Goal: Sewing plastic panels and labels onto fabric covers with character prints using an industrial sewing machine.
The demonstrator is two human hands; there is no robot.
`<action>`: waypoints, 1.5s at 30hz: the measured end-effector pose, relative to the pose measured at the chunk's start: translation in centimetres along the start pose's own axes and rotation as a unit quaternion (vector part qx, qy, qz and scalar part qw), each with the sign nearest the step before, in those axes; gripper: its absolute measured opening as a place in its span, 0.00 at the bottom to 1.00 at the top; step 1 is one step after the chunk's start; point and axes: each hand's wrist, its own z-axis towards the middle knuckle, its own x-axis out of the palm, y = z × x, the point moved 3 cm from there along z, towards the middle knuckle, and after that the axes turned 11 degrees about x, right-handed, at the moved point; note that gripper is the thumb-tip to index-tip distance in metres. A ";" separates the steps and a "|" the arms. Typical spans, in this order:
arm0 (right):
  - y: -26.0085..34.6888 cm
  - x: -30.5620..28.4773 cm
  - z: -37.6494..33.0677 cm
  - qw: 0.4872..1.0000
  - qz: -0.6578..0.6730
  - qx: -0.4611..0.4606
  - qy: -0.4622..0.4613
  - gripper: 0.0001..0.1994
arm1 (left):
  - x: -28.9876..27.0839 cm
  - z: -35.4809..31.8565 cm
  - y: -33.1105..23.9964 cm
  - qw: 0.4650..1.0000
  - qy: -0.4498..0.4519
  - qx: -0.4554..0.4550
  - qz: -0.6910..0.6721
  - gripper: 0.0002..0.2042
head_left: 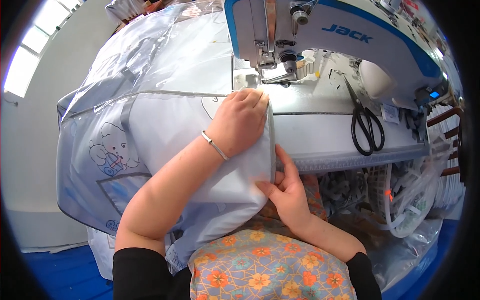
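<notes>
— Feeding the work toward the needle, is it? What step do you see?

— I judge it is the lining-up step, just before a seam. The pale blue fabric bag (pixel 150 125), with a clear plastic panel and a cartoon bear print, lies on the bed of the sewing machine (pixel 350 45), left of and in front of the presser foot (pixel 282 75). Its grey bound edge (pixel 272 150) runs straight toward that foot.

— And the hands?

— The left hand (pixel 240 122) lies flat and open on the fabric, just in front of the presser foot, pressing it down — it grips nothing. The right hand (pixel 285 192) is below the machine bed, at the near end of the bound edge, and pinches the fabric between thumb and fingers.

— What does the next move call for?

— In my view, keeping the edge straight and both hands clear of the needle. The black scissors (pixel 366 125) lie to the right of the foot, untouched.
</notes>
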 end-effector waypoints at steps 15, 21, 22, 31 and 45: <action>10.2 -2.1 8.5 0.790 -0.557 -0.214 -0.144 0.11 | 0.1 -0.4 -0.6 0.997 -0.039 -0.042 0.049 0.17; 10.7 -2.7 14.9 0.602 -0.701 -0.376 -0.076 0.10 | 0.0 -1.0 -0.9 0.995 -0.087 -0.052 0.003 0.17; 10.7 -3.0 14.8 0.597 -0.695 -0.396 -0.061 0.09 | -0.1 -1.0 -0.9 0.995 -0.086 -0.055 0.007 0.16; 10.3 -2.8 13.6 0.536 -0.713 -0.445 -0.077 0.09 | -0.2 0.0 0.0 0.996 -0.027 -0.089 -0.004 0.17; 10.4 -3.0 13.2 0.549 -0.724 -0.410 -0.086 0.12 | 0.7 0.9 2.4 0.991 0.018 -0.136 -0.007 0.17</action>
